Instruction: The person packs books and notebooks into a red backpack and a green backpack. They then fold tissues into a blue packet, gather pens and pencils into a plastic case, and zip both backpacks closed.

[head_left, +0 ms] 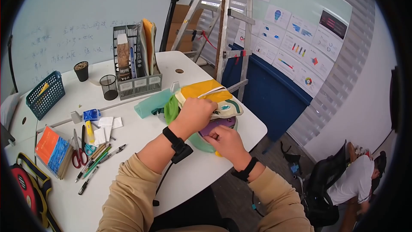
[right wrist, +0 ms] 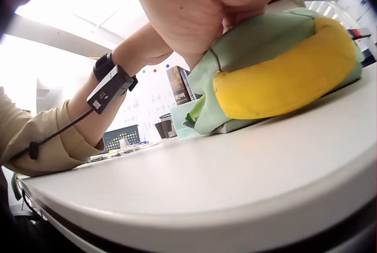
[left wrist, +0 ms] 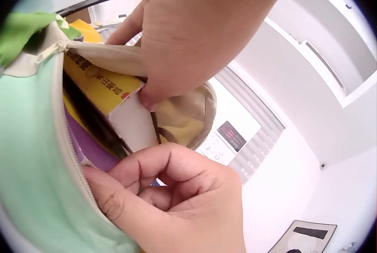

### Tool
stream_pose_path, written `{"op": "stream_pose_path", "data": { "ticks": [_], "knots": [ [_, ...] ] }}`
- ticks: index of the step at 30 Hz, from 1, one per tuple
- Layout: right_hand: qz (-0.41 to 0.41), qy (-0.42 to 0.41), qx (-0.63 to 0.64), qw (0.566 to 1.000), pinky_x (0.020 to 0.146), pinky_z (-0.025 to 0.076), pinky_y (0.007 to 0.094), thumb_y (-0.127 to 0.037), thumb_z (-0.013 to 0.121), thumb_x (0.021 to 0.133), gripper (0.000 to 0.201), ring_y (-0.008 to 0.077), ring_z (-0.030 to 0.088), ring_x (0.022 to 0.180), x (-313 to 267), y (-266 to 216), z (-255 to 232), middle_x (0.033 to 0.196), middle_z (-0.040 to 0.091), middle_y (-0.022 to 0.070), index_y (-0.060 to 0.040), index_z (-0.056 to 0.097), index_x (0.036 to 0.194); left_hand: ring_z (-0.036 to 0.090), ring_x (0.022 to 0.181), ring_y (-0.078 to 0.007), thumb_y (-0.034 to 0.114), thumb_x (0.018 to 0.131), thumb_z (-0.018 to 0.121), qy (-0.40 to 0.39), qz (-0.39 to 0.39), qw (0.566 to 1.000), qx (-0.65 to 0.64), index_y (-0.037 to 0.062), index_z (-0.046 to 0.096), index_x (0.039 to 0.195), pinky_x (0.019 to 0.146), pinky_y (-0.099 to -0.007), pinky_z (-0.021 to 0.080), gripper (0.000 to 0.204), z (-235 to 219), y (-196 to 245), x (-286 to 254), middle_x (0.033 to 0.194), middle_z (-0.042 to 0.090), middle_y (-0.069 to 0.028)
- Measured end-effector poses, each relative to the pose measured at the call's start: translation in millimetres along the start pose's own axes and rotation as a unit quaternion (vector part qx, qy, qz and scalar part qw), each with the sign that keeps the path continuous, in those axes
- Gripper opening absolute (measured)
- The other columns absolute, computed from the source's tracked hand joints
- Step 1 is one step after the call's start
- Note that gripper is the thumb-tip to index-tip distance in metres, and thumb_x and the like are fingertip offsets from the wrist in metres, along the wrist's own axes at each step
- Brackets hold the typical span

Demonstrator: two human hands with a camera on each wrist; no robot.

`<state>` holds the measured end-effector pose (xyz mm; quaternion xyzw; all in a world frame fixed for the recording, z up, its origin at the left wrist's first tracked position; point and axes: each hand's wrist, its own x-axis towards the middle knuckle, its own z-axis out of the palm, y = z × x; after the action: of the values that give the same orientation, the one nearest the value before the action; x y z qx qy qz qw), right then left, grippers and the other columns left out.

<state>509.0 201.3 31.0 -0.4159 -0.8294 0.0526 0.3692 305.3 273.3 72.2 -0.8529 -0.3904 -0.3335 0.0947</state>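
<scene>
A mint-green zippered bag [left wrist: 35, 147] lies on the white desk with its mouth open. A padded yellow strip [right wrist: 283, 82] runs along its side in the right wrist view. My left hand [head_left: 195, 114] grips the cream flap [head_left: 231, 108] and holds it back, thumb on the inner side. With thumb and fingers, my right hand [head_left: 227, 144] pinches the zippered edge on the near side. Between the hands, the left wrist view shows a yellow printed book or box [left wrist: 97, 85] with a white side and a purple item [left wrist: 88, 147] inside. The bag's depths are hidden.
Behind the bag stand a grey file rack [head_left: 139, 86], a mesh pen cup [head_left: 109, 88] and a potted plant [head_left: 81, 71]. Scissors [head_left: 79, 157], pens and notebooks [head_left: 53, 150] lie left. A stepladder [head_left: 223, 38] stands beyond the desk; a person [head_left: 354, 178] sits at right.
</scene>
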Motion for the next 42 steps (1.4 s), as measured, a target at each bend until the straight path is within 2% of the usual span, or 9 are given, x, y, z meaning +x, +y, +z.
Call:
{"op": "stream_pose_path", "data": {
  "ticks": [3, 10, 19, 24, 28, 30, 33, 37, 42],
  "knots": [
    [0.073, -0.033, -0.024, 0.996, 0.071, 0.062, 0.0433, -0.022, 0.093, 0.096, 0.024, 0.0331, 0.077, 0.079, -2.2, -6.4, -3.7, 0.088, 0.077, 0.0106, -0.0053, 0.076, 0.092, 0.082, 0.093, -0.0350, 0.018, 0.084, 0.085, -0.057, 0.001, 0.998, -0.014, 0.0137, 0.087, 0.115, 0.081, -0.0476, 0.064, 0.032, -2.2, -2.4, -1.9, 0.107, 0.086, -0.0099],
    [-0.038, 0.055, -0.008, 0.998, 0.068, 0.062, 0.0373, -0.016, 0.089, 0.100, 0.017, 0.0274, 0.079, 0.076, -10.8, -33.0, -24.8, 0.095, 0.080, 0.0133, -0.0017, 0.080, 0.100, 0.081, 0.108, -0.0399, 0.031, 0.087, 0.092, -0.154, -0.016, 0.983, -0.102, 0.0099, 0.087, 0.124, 0.095, -0.0496, 0.064, 0.043, -39.4, 1.4, -5.1, 0.113, 0.085, -0.0174],
    [-0.042, -0.041, 0.179, 0.982, 0.065, 0.056, 0.0261, -0.006, 0.086, 0.103, 0.015, 0.0099, 0.073, 0.070, 27.5, -103.4, -11.3, 0.085, 0.076, 0.0065, 0.0035, 0.078, 0.094, 0.076, 0.119, -0.0449, 0.028, 0.097, 0.088, -0.015, -0.086, 0.991, -0.096, 0.0036, 0.081, 0.130, 0.102, -0.0515, 0.062, 0.042, -146.0, -18.3, -56.0, 0.125, 0.083, -0.0224],
    [-0.012, -0.157, 0.261, 0.952, 0.068, 0.059, 0.0304, -0.019, 0.087, 0.104, 0.025, 0.0151, 0.075, 0.070, 50.7, -142.2, 34.6, 0.082, 0.079, 0.0106, 0.0041, 0.080, 0.097, 0.077, 0.119, -0.0426, 0.020, 0.100, 0.088, 0.096, -0.172, 0.980, -0.021, 0.0053, 0.077, 0.136, 0.102, -0.0495, 0.063, 0.041, -222.0, -90.6, -165.4, 0.131, 0.080, -0.0228],
    [0.018, -0.263, 0.300, 0.917, 0.071, 0.060, 0.0302, -0.028, 0.082, 0.109, 0.032, 0.0136, 0.075, 0.074, 76.2, -162.8, 83.1, 0.083, 0.080, 0.0089, 0.0037, 0.081, 0.103, 0.077, 0.120, -0.0406, 0.021, 0.101, 0.089, 0.190, -0.294, 0.907, 0.233, -0.0022, 0.069, 0.144, 0.105, -0.0498, 0.061, 0.053, -291.4, -164.2, -311.2, 0.142, 0.075, -0.0227],
    [0.033, -0.311, 0.318, 0.895, 0.072, 0.060, 0.0304, -0.032, 0.080, 0.112, 0.036, 0.0128, 0.075, 0.076, 89.2, -174.0, 108.7, 0.085, 0.081, 0.0072, 0.0033, 0.081, 0.107, 0.073, 0.129, -0.0438, 0.036, 0.101, 0.090, 0.106, -0.534, 0.806, 0.235, -0.0114, 0.064, 0.142, 0.112, -0.0541, 0.058, 0.068, -339.2, -153.1, -363.4, 0.140, 0.073, -0.0301],
    [0.024, -0.360, 0.346, 0.866, 0.075, 0.060, 0.0309, -0.036, 0.078, 0.114, 0.039, 0.0125, 0.076, 0.083, 109.7, -200.8, 151.1, 0.090, 0.081, 0.0054, 0.0028, 0.080, 0.113, 0.065, 0.135, -0.0547, 0.052, 0.106, 0.079, 0.046, -0.705, 0.656, 0.265, -0.0176, 0.061, 0.140, 0.119, -0.0593, 0.052, 0.080, -361.3, -131.1, -419.8, 0.139, 0.068, -0.0380],
    [-0.045, -0.381, 0.332, 0.862, 0.084, 0.062, 0.0321, -0.037, 0.077, 0.114, 0.040, 0.0145, 0.076, 0.094, 131.7, -255.1, 200.6, 0.100, 0.081, 0.0065, 0.0024, 0.078, 0.120, 0.067, 0.135, -0.0556, 0.073, 0.109, 0.059, -0.027, -0.728, 0.617, 0.298, -0.0188, 0.064, 0.144, 0.117, -0.0582, 0.054, 0.099, -338.2, -144.2, -489.8, 0.141, 0.068, -0.0397],
    [-0.113, -0.414, 0.272, 0.861, 0.103, 0.061, 0.0378, -0.045, 0.070, 0.117, 0.059, 0.0242, 0.076, 0.117, 158.8, -341.5, 267.9, 0.130, 0.079, 0.0180, 0.0077, 0.070, 0.142, 0.075, 0.131, -0.0432, 0.058, 0.106, 0.070, 0.005, -0.699, 0.698, 0.156, 0.0033, 0.076, 0.144, 0.114, -0.0484, 0.057, 0.067, -329.0, -135.0, -486.1, 0.138, 0.080, -0.0264]
  ]
}}
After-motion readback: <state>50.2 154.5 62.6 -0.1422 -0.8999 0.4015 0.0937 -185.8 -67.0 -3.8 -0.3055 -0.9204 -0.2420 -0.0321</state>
